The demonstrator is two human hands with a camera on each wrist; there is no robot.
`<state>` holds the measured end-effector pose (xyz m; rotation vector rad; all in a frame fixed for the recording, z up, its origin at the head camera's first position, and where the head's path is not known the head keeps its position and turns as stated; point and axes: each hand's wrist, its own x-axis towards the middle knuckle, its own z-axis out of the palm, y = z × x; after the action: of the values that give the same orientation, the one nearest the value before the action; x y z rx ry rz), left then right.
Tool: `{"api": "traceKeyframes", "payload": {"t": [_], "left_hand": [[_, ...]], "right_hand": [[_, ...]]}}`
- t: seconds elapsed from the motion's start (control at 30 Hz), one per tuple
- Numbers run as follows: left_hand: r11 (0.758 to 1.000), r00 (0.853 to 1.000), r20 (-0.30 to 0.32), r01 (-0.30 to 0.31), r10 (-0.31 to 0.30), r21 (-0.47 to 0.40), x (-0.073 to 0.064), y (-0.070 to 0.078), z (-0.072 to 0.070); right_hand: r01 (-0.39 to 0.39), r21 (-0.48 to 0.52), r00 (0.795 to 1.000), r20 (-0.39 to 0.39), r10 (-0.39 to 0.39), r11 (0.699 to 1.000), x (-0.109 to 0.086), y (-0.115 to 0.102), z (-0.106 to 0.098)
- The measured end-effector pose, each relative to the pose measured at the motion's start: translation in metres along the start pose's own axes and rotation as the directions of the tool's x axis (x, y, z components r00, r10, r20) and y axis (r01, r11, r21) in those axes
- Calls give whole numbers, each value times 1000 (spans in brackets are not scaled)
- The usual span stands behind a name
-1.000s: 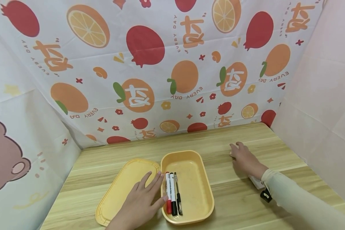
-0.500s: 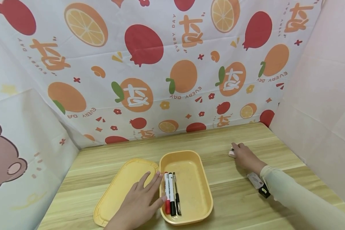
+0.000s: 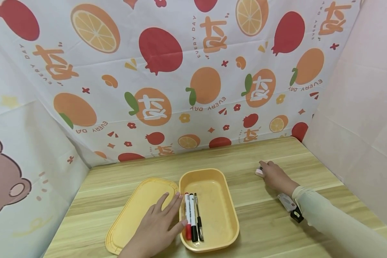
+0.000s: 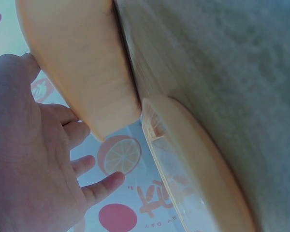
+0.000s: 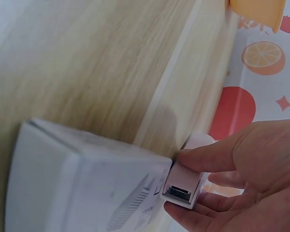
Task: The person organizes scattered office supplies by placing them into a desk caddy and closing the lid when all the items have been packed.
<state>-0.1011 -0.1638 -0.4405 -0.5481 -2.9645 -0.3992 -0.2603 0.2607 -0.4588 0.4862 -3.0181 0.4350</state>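
My right hand (image 3: 277,178) pinches a small pink stapler (image 5: 183,179) between thumb and fingers, at the right of the table. The stapler's dark metal end shows in the right wrist view; the hand covers much of the rest. Just this side of it lies a white box (image 5: 111,188) printed with a drawing of staples. My left hand (image 3: 158,224) has its fingers spread and touches the left rim of a yellow plastic box (image 3: 217,215). Inside that box, along its left side, are a red marker (image 3: 187,218), a black marker (image 3: 192,218) and a black pen (image 3: 198,218).
A yellow lid (image 3: 137,208) lies left of the box, partly under my left hand. Below the right sleeve cuff is a small black object (image 3: 296,215). Fruit-printed cloth (image 3: 193,71) hangs behind the wooden table (image 3: 264,233), with pale cloth at both sides.
My right fingers have drawn in around the stapler, which now shows beside them. More of the white box is visible. My left hand stays at the yellow box.
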Motion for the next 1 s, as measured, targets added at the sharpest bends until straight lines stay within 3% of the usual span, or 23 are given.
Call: {"api": "traceKeyframes", "payload": {"t": [0.5, 0.7, 0.83, 1.0], "left_hand": [[1000, 1000, 4, 0, 0, -1, 0, 0, -1], [1000, 1000, 3, 1, -1, -3, 0, 0, 0], [1000, 1000, -2, -1, 1, 0, 0, 0, 1], [1000, 1000, 1, 1, -1, -5, 0, 1, 0]], "right_hand": [[-18, 61, 1000, 10, 17, 998, -2, -13, -9], [-61, 132, 998, 38, 57, 989, 0, -15, -10], [-59, 238, 998, 50, 48, 970, 0, -18, -15], [-93, 406, 994, 91, 61, 909, 0, -26, -19]]}}
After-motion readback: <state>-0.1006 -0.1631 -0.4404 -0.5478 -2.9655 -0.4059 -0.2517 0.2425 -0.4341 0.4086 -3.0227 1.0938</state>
